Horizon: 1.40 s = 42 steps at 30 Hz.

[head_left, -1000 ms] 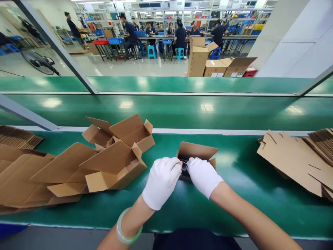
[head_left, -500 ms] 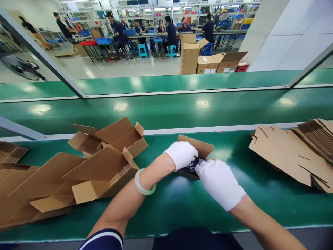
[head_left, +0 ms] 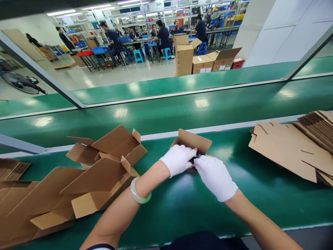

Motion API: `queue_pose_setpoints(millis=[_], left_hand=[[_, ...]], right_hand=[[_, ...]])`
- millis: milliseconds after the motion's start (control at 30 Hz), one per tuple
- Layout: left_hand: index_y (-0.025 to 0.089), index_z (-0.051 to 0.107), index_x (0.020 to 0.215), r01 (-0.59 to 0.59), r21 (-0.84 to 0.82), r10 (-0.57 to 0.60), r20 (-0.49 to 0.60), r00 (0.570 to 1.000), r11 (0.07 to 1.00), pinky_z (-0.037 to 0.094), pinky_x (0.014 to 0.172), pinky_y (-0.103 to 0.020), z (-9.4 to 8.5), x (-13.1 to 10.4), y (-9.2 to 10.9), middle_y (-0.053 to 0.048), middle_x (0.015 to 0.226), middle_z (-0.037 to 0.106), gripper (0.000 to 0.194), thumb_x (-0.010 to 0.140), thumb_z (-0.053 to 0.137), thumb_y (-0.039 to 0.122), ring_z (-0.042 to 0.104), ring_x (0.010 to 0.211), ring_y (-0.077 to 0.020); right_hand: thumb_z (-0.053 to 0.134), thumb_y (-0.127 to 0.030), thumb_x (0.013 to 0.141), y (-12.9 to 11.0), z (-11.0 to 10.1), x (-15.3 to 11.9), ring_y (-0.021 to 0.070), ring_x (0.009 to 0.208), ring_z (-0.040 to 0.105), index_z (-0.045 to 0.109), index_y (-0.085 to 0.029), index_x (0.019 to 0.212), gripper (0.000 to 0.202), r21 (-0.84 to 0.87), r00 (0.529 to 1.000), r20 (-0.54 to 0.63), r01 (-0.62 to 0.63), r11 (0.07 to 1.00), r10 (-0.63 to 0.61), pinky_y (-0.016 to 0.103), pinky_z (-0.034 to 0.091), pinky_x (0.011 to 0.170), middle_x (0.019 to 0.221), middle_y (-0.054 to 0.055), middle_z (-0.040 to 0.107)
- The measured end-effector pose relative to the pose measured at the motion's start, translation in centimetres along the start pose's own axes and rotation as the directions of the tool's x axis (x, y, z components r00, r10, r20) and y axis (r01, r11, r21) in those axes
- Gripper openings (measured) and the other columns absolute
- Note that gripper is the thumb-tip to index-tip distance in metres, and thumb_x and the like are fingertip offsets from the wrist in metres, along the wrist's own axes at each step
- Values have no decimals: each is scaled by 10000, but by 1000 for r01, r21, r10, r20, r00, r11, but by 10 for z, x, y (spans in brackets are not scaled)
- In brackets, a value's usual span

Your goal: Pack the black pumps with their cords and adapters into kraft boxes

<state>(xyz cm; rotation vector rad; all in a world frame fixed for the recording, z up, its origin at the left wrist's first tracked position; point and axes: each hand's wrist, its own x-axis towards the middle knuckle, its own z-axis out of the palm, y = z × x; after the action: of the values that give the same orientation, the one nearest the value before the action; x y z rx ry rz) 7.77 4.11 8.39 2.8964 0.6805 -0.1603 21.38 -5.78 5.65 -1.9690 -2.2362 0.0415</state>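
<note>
Settling the black item (head_left: 193, 159), apparently, inside the open box (head_left: 195, 139) near the counter's (head_left: 179, 208) far edge; left hand (head_left: 178, 160) and right hand (head_left: 216, 177) half-curled, grip hidden; next move likely calls for tucking it in.

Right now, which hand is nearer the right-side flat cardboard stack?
Right. The right hand is at the small open box, left of the flat cardboard stack; the left hand is farther left.
</note>
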Motion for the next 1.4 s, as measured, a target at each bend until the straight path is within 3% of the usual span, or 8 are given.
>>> queue_pose_setpoints(millis=[67,133,233,333,533,767,1000,1400], left_hand=[[170,548,1118,1,27,-3,72,997,1000,474,727,-364,-1,11,3,-64,987,664,339,824,537,339,605,889,-261],[174,597,985,3,30,-6,128,992,1000,479,691,-360,-3,19,5,-68,921,675,246,809,550,340,618,851,-269],[144,592,968,42,29,-46,141,989,999,486,680,-395,-5,25,6,-112,931,665,263,807,534,344,616,844,-299],[118,562,1015,81,16,-83,136,987,997,493,679,-425,-5,24,7,-152,986,638,307,816,474,334,599,872,-319],[151,542,981,102,-66,-94,116,989,993,497,698,-414,0,16,1,-119,948,627,344,762,485,410,589,842,-294],[183,543,950,108,-172,-97,74,993,979,491,730,-359,0,8,-10,-61,958,630,287,791,514,420,600,860,-244],[210,601,1048,42,-359,-91,-120,989,932,459,846,-271,8,-4,-25,-36,1037,626,293,810,590,379,595,944,-175],[124,661,744,401,-83,-387,147,911,912,498,645,-379,5,19,-8,-135,726,669,178,783,509,208,653,705,-280]], right_hand=[[412,-148,856,15,14,-19,213,841,634,646,-192,880,239,210,942,-335,82,974,-8,344,490,742,902,81,672],[413,-173,861,27,28,-34,206,960,610,607,-200,1046,269,428,809,-540,25,903,234,367,480,840,1051,90,648],[456,-296,854,33,45,-39,222,1049,584,519,-197,1193,358,772,766,-266,-194,605,585,403,478,883,1177,106,602],[465,-440,831,27,54,-24,233,1158,515,454,-180,1260,502,922,830,63,-261,286,553,414,432,962,1280,111,535],[439,-548,801,15,55,14,231,1233,436,451,-168,1259,595,980,854,91,-168,107,513,376,373,1023,1324,99,492],[574,-479,738,7,53,34,248,1003,584,458,-219,1227,566,961,865,183,-258,100,467,369,483,842,1122,66,620],[537,-542,754,12,61,32,256,1142,501,407,-186,1304,667,979,887,170,-201,26,429,369,418,945,1276,93,523],[601,-433,659,-1,55,45,244,896,592,469,-200,1219,620,923,873,236,-339,182,427,354,491,758,1043,67,636]])
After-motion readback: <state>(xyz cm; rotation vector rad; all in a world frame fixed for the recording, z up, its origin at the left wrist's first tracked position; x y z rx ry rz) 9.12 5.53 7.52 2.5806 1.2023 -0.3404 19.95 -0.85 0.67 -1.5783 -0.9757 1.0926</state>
